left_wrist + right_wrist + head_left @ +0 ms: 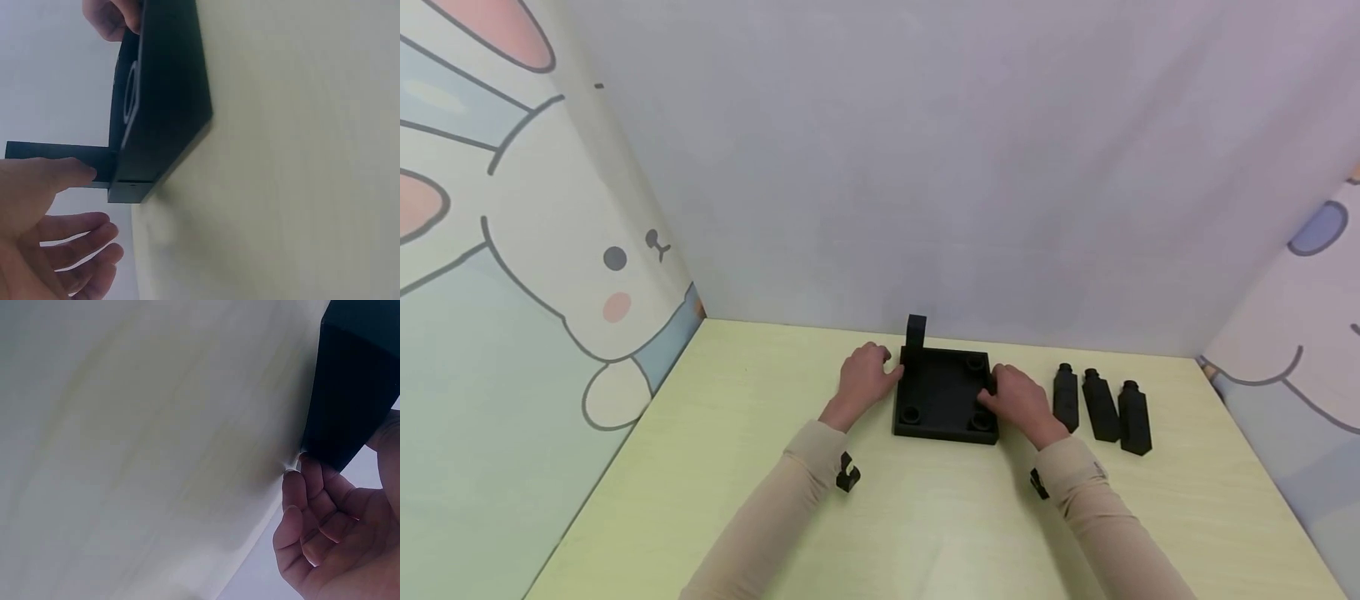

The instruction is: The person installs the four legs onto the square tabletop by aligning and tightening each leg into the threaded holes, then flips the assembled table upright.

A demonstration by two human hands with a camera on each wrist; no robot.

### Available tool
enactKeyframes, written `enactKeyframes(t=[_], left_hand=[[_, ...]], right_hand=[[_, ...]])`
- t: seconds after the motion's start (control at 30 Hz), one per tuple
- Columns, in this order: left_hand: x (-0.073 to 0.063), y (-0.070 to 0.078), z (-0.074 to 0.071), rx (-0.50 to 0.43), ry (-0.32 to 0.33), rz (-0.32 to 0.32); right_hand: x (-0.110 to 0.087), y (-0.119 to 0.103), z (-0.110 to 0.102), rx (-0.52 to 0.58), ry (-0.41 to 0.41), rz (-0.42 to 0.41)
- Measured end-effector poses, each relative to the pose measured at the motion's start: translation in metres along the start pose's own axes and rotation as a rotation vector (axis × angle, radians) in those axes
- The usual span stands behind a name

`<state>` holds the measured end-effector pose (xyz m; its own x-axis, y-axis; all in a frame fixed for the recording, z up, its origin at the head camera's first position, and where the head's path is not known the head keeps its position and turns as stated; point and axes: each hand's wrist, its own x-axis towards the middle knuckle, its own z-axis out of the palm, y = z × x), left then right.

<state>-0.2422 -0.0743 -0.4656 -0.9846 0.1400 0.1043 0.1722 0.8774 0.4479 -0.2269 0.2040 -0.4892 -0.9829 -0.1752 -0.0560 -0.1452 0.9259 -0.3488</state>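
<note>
A square black base (943, 396) with raised edges and round sockets at its corners lies on the table. From its far left corner a black leg (915, 331) stands upright. My left hand (861, 377) is at that corner; in the left wrist view its thumb (65, 172) lies against the leg (37, 150), while the other fingers are spread loosely beside it. On the opposite side my right hand (1018, 400) grips the base's edge, thumb over the top. The right wrist view shows its fingers (315, 487) bent under the base's outer wall (353, 381).
Three loose black legs (1101, 407) with narrow necks lie side by side to the right of my right hand. The pale yellow table (760, 375) ends at a grey-white back wall (880, 208). Side panels with cartoon animals (565, 250) border it.
</note>
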Motion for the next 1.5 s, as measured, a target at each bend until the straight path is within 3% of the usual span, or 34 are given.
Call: enactKeyframes(t=[0.2,0.4,0.83,1.17,1.5], left_hand=[[-0.005,-0.004,0.009,-0.092,-0.063,-0.002],[-0.006,-0.002,0.012,-0.113,-0.086,-0.029],[-0.008,0.005,0.013,-0.135,-0.069,-0.032],[-0.01,0.003,0.019,-0.156,-0.063,-0.035],[-0.006,0.001,0.021,-0.148,-0.07,-0.05]], right_hand=[[0.0,-0.001,0.0,0.004,-0.001,0.007],[0.0,-0.002,-0.001,0.014,0.005,-0.007],[-0.003,-0.005,-0.005,0.017,0.008,-0.01],[-0.005,0.0,-0.003,-0.032,0.041,-0.056],[-0.013,0.008,-0.011,0.002,0.064,-0.071]])
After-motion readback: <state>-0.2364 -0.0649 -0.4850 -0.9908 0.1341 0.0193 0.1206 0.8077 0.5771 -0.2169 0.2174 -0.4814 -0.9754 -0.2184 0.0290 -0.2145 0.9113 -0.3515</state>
